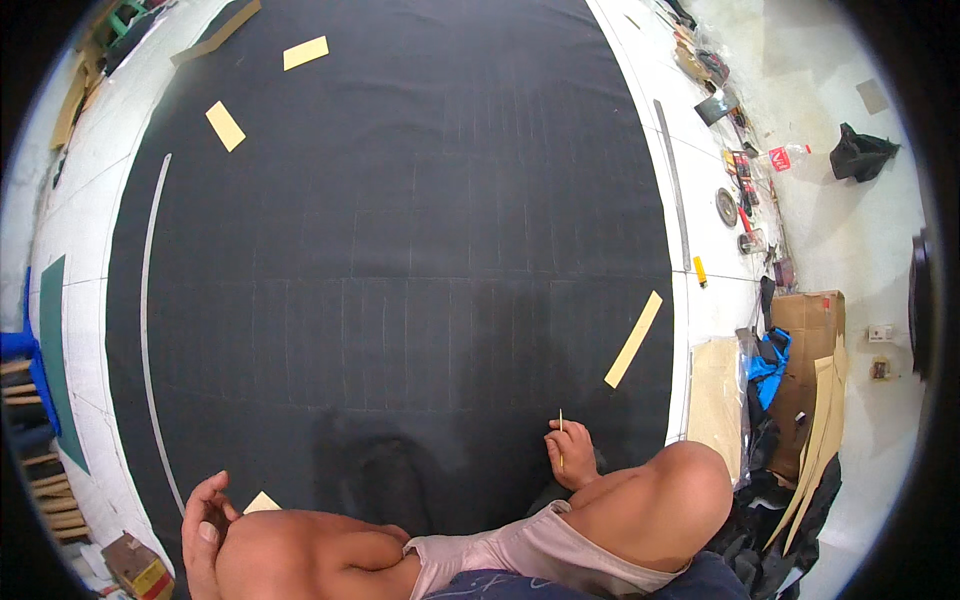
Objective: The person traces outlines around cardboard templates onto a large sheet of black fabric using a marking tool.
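Observation:
A large black sheet of material (420, 240), marked with rows of faint straight lines, is spread in front of me. My right hand (572, 453) is closed round a thin yellowish stick (561, 428), too small to identify, just over the sheet's near part. Beside my left knee is my left hand (207, 530), its fingers apart and nothing visible in them. A cream card piece (262, 502) shows partly from behind that knee, near those fingers. Ahead of my right hand, a long cream card strip (633, 340) lies slantwise on the sheet.
Metal rulers lie along the left side (152, 250) and right side (673, 185). Two cream cards (305, 53) (225, 127) rest far left. A yellow cutter (700, 272) and round metal disc (727, 207) are at right, near cardboard (800, 390). A green mat (58, 350) stands left.

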